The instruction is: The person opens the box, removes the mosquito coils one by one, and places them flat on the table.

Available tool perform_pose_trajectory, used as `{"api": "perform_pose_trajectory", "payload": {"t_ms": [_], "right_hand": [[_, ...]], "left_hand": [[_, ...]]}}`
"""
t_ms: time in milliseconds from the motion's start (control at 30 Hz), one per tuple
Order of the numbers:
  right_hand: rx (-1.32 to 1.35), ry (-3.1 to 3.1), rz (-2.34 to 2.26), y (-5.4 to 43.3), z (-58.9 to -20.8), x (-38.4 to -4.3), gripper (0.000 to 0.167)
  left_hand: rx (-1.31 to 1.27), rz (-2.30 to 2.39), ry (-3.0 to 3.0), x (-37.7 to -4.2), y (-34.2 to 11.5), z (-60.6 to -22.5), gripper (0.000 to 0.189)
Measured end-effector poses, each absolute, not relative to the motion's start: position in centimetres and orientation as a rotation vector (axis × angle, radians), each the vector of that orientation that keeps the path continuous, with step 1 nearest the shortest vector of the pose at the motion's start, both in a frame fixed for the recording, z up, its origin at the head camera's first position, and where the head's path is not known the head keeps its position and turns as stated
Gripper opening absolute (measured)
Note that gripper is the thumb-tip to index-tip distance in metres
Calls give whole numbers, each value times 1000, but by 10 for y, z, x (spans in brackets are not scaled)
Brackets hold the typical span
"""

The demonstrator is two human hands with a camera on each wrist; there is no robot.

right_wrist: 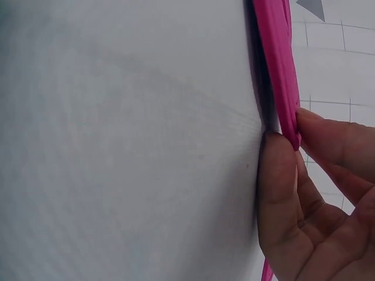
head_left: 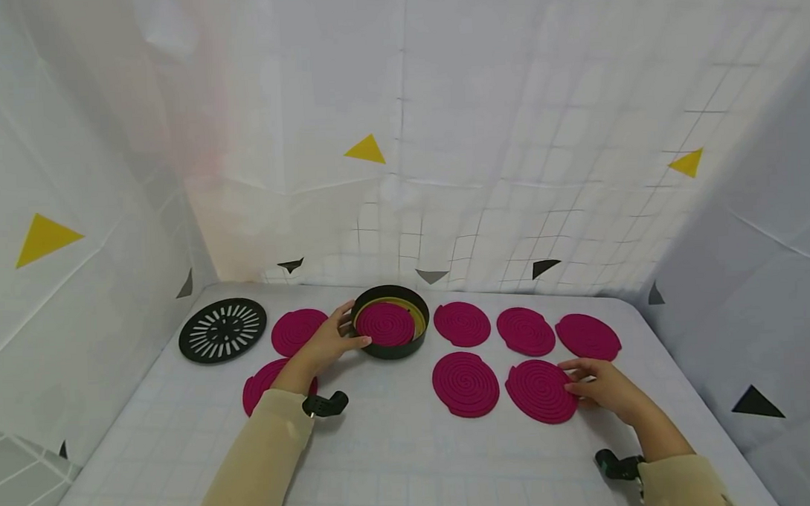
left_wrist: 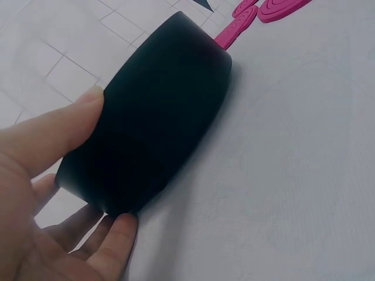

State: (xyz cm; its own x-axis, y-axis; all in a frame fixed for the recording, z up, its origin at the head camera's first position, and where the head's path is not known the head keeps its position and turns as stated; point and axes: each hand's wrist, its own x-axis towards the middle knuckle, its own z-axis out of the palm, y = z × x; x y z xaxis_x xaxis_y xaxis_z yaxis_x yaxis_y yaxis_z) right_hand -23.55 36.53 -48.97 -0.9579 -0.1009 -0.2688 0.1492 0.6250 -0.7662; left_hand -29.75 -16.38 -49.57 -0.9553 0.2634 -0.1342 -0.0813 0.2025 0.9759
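My left hand point(head_left: 328, 343) holds a round black container point(head_left: 396, 351) at its left side, thumb and fingers spread around the wall. In the left wrist view the dark outer wall of the container point(left_wrist: 155, 111) fills the middle. Inside it lies a magenta spiral coaster point(head_left: 385, 324), with a yellow-green surface showing around it. My right hand point(head_left: 604, 386) pinches the right edge of another magenta spiral coaster point(head_left: 538, 391) in the front row. That coaster point(right_wrist: 278, 64) appears edge-on in the right wrist view, its edge slightly raised between thumb and fingers.
A black slotted disc point(head_left: 223, 331) lies at the back left. Magenta coasters lie by my left arm, one point(head_left: 297, 332) behind it and one point(head_left: 265, 384) partly hidden beneath it. Right of the container are several more, including a front-row coaster point(head_left: 465, 384). White walls surround the table.
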Motion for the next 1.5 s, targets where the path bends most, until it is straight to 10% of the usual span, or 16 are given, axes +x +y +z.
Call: {"api": "perform_pose_trajectory", "payload": {"t_ms": [1500], "right_hand": [[-91, 2641, -1212, 352, -460, -223, 40]], "left_hand": [[159, 1840, 2190, -296, -163, -498, 99]]}}
